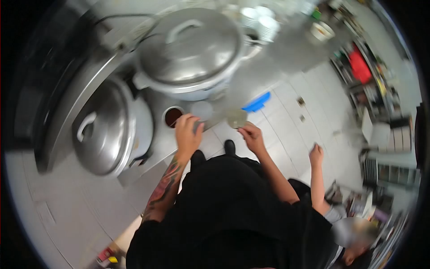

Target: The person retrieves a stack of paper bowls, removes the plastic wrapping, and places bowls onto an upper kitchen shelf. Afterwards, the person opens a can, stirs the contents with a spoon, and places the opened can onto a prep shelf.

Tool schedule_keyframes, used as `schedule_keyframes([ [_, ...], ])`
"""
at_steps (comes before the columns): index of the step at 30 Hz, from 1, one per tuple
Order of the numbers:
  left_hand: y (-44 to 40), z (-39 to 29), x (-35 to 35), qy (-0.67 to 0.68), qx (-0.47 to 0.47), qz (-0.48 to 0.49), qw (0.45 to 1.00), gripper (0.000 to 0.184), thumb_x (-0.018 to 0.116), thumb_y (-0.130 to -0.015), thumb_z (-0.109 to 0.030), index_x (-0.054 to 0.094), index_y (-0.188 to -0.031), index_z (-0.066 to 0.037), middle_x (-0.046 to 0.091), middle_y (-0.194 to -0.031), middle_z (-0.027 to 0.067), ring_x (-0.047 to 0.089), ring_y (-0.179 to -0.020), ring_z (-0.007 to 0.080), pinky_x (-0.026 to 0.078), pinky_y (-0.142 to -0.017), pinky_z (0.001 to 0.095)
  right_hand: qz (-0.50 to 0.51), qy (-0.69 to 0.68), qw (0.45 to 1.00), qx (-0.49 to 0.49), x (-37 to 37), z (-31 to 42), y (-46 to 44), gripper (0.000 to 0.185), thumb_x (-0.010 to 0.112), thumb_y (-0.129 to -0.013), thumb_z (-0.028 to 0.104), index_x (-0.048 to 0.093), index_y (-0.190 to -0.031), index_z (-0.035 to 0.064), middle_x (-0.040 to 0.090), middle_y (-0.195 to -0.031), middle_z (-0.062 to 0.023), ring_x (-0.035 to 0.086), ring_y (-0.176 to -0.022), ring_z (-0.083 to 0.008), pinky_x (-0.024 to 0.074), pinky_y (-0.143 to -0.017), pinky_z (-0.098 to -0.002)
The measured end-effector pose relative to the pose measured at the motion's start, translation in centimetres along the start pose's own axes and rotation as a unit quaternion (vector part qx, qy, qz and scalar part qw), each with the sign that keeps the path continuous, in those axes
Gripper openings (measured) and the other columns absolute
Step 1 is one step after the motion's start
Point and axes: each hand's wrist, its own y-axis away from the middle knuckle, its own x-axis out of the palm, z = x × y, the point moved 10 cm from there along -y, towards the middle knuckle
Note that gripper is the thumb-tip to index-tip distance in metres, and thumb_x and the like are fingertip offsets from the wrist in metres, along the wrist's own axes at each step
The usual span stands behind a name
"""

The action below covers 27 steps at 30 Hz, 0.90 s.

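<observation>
My left hand, its forearm tattooed, is at the near right rim of a round white container with dark red-brown contents. Its fingers are bent, with a gap between them and the thumb; whether they touch the rim is unclear. Between thumb and fingers, my right hand pinches the edge of a round translucent lid, blurred, in front of the counter edge. Another round translucent lid-like disc lies on the metal counter, right of the container.
Two large lidded pots, one behind and one at left, flank the container. Stacked white cups and a white tub stand farther along the counter. A blue object shows beyond the lid. Another person's arm is at right, near shelving.
</observation>
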Motion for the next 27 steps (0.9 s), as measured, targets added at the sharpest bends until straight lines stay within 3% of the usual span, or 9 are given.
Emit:
schedule_keyframes([
  [4, -1.0, -6.5, 2.6, 0.142, 0.040, 0.086, 0.985, 0.016, 0.077, -0.084, -0.009, 0.071, -0.098, -0.004, 0.067, -0.100, 0.0132, 0.065, -0.096, 0.0339, 0.051, -0.084, 0.0421, -0.048, 0.055, 0.997, 0.020, -1.8, -0.5, 3.1, 0.010, 0.072, -0.092, 0.005, 0.074, -0.101, 0.0019, 0.065, -0.084, -0.0109, 0.060, -0.074, -0.0250, 0.0474, -0.067, -0.0336],
  [10, -2.4, -22.5, 13.3, 0.437, 0.071, 0.353, 0.825, 0.032, 0.072, -0.094, -0.019, 0.068, -0.120, -0.002, 0.068, -0.116, 0.0153, 0.066, -0.113, 0.0273, 0.051, -0.097, 0.0389, -0.133, 0.146, 0.978, 0.064, -2.5, -1.5, 10.8, 0.014, 0.072, -0.091, 0.007, 0.077, -0.104, 0.0065, 0.072, -0.096, -0.0148, 0.069, -0.087, -0.0344, 0.0543, -0.078, -0.0384],
  [16, 3.5, -30.0, 33.9, 0.347, 0.071, 0.478, 0.804, 0.074, 0.067, -0.094, -0.048, 0.055, -0.136, 0.011, 0.058, -0.138, 0.0305, 0.055, -0.132, 0.0410, 0.045, -0.110, 0.0449, -0.100, 0.163, 0.969, 0.157, -2.1, -2.0, 13.8, 0.021, 0.073, -0.090, 0.010, 0.074, -0.111, 0.0059, 0.073, -0.110, -0.0188, 0.069, -0.099, -0.0389, 0.0543, -0.088, -0.0407],
  [20, 6.1, -33.4, 38.5, 0.339, 0.017, 0.505, 0.793, 0.075, 0.067, -0.092, -0.048, 0.055, -0.131, 0.015, 0.061, -0.128, 0.0361, 0.060, -0.123, 0.0463, 0.047, -0.106, 0.0485, -0.091, 0.138, 0.977, 0.134, -3.3, -5.0, 15.2, 0.043, 0.080, -0.085, 0.014, 0.065, -0.123, 0.0019, 0.067, -0.126, -0.0116, 0.062, -0.118, -0.0292, 0.0486, -0.102, -0.0433],
  [23, 8.3, -35.1, 42.8, 0.312, -0.027, 0.495, 0.811, 0.070, 0.068, -0.090, -0.052, 0.059, -0.120, 0.010, 0.065, -0.120, 0.0341, 0.063, -0.117, 0.0467, 0.050, -0.099, 0.0531, 0.007, 0.037, 0.997, 0.065, -3.5, -7.1, 16.0, 0.040, 0.067, -0.096, 0.031, 0.061, -0.131, 0.0113, 0.063, -0.129, -0.0054, 0.056, -0.123, -0.0239, 0.0416, -0.109, -0.0402],
  [24, 9.0, -35.6, 45.0, 0.300, -0.045, 0.490, 0.817, 0.067, 0.069, -0.089, -0.053, 0.060, -0.118, 0.006, 0.066, -0.120, 0.0306, 0.063, -0.118, 0.0446, 0.051, -0.098, 0.0543, -0.095, 0.304, 0.944, -0.087, -5.9, -8.2, 17.1, 0.034, 0.051, -0.104, 0.036, 0.058, -0.130, 0.0148, 0.058, -0.124, -0.0026, 0.053, -0.121, -0.0197, 0.0375, -0.110, -0.0378],
  [25, 9.1, -36.0, 45.4, 0.287, -0.060, 0.471, 0.832, 0.067, 0.068, -0.090, -0.053, 0.060, -0.123, 0.005, 0.067, -0.120, 0.0288, 0.064, -0.117, 0.0442, 0.052, -0.097, 0.0538, -0.309, 0.363, 0.876, -0.068, -11.4, -21.2, 21.3, 0.044, 0.052, -0.102, 0.038, 0.054, -0.137, 0.0120, 0.054, -0.135, -0.0069, 0.047, -0.131, -0.0249, 0.0327, -0.115, -0.0430],
  [26, 8.8, -36.3, 44.6, 0.296, -0.103, 0.503, 0.805, 0.066, 0.066, -0.091, -0.052, 0.061, -0.122, 0.005, 0.069, -0.119, 0.0275, 0.066, -0.115, 0.0447, 0.052, -0.097, 0.0540, -0.289, 0.357, 0.885, -0.079, -16.2, -21.8, 20.4, 0.044, 0.052, -0.102, 0.038, 0.054, -0.137, 0.0120, 0.054, -0.135, -0.0069, 0.047, -0.131, -0.0249, 0.0327, -0.115, -0.0430],
  [27, 9.1, -36.6, 45.4, 0.283, -0.119, 0.470, 0.828, 0.047, 0.067, -0.091, -0.042, 0.068, -0.110, 0.002, 0.072, -0.110, 0.0235, 0.069, -0.107, 0.0437, 0.054, -0.093, 0.0520, -0.436, 0.580, 0.674, 0.137, -25.0, -22.5, 21.5, 0.048, 0.057, -0.098, 0.040, 0.053, -0.135, 0.0102, 0.054, -0.136, -0.0097, 0.046, -0.131, -0.0284, 0.0323, -0.113, -0.0462],
])
